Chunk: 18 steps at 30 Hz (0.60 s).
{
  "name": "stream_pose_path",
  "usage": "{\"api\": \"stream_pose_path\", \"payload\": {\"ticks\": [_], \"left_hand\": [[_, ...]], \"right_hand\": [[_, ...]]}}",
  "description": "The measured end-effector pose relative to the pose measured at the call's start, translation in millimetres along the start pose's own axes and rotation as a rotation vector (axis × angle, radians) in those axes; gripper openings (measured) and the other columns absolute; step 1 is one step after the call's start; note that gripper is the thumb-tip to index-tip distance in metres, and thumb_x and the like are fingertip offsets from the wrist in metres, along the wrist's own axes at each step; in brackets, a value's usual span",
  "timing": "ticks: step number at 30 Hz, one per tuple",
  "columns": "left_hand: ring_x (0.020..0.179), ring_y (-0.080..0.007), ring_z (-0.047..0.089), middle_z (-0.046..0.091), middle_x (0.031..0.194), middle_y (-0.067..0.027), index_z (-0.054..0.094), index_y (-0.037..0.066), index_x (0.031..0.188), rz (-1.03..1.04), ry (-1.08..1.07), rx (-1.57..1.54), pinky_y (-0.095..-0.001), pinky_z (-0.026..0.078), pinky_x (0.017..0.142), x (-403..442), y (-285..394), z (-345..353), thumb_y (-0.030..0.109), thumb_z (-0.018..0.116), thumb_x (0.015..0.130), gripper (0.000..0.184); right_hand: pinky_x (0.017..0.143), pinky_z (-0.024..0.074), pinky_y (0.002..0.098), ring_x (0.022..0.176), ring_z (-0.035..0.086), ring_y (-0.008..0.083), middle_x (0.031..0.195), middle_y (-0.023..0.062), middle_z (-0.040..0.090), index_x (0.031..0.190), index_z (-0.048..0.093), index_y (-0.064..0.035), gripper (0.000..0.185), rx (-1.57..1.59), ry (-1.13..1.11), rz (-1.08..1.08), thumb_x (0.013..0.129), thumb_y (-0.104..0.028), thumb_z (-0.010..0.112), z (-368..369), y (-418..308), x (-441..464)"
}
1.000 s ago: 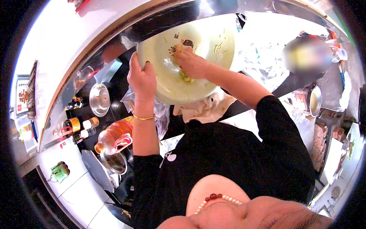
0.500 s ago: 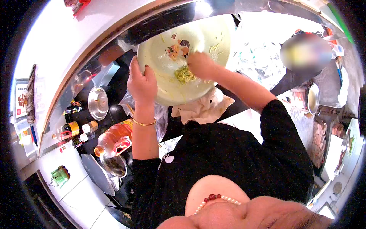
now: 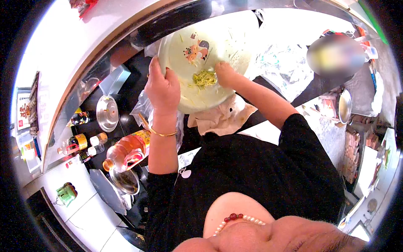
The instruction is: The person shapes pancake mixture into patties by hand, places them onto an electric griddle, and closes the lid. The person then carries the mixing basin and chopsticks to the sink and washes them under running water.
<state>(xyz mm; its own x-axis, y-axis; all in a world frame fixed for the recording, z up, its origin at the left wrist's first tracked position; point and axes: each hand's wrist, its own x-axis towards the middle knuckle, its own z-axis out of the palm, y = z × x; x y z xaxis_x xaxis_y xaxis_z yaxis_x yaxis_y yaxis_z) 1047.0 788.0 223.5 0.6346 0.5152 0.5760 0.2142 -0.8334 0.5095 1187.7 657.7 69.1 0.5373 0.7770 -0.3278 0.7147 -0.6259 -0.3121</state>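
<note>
A large pale green basin with a fox picture on its bottom is tilted over the dark counter. My left hand grips its left rim, thumb on the inner side. Inside the basin, shredded green vegetable lies in a small heap below the picture. Just right of that heap is my right hand, its fingers curled in and touching or nearly touching the basin's inner wall; whatever they hold is hidden. A beige cloth lies under the basin's near edge.
Left of the basin are an oil bottle, a metal bowl, a glass lid and sauce bottles. Clear plastic wrapping lies to the right. A metal-rimmed pan stands farther right.
My right hand has moved from the fox picture to the right side of the basin, uncovering the picture and the green heap. My left hand and the basin's left rim have shifted slightly right.
</note>
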Motion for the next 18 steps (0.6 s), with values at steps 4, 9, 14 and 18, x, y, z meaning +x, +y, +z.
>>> {"api": "stream_pose_path", "payload": {"ticks": [4,9,14,18], "left_hand": [[0.078,-0.0361,0.059,0.059,0.093,-0.0198,0.047,0.003,0.111,-0.023,0.013,0.051,-0.0394,0.049,0.064,-1.5,-7.2,-0.9,0.006,0.049,0.075,0.036],[0.079,-0.0367,0.059,0.059,0.094,-0.0200,0.046,0.003,0.111,-0.012,0.009,0.019,-0.0395,0.049,0.064,-2.6,-4.8,-1.3,0.006,0.048,0.076,0.036],[0.079,-0.0364,0.059,0.059,0.094,-0.0193,0.047,0.003,0.111,-0.059,-0.013,0.038,-0.0391,0.049,0.065,-1.0,-2.5,-0.5,0.006,0.049,0.075,0.036],[0.080,-0.0363,0.059,0.059,0.095,-0.0207,0.047,0.001,0.111,-0.067,-0.022,0.042,-0.0390,0.049,0.066,1.9,-1.4,-1.6,0.006,0.049,0.075,0.036]], "right_hand": [[0.084,0.0421,0.0402,0.095,0.051,0.0329,0.099,0.0223,0.051,0.093,0.051,0.0077,0.027,0.070,0.128,-0.112,0.067,0.003,0.050,-20.8,36.0,14.4],[0.069,0.0476,0.0422,0.076,0.060,0.0315,0.079,0.0202,0.060,0.079,0.062,0.0017,0.018,-0.212,0.174,0.007,0.066,-0.009,0.056,-9.4,32.4,-1.6],[0.074,0.0460,0.0424,0.083,0.055,0.0342,0.087,0.0213,0.056,0.089,0.058,0.0035,0.023,0.272,0.192,-0.201,0.068,-0.003,0.051,13.3,-11.6,8.0],[0.073,0.0454,0.0421,0.090,0.049,0.0337,0.095,0.0187,0.048,0.098,0.055,0.0002,0.027,-0.198,0.540,-0.163,0.072,-0.007,0.049,-71.5,-3.5,19.4]]}}
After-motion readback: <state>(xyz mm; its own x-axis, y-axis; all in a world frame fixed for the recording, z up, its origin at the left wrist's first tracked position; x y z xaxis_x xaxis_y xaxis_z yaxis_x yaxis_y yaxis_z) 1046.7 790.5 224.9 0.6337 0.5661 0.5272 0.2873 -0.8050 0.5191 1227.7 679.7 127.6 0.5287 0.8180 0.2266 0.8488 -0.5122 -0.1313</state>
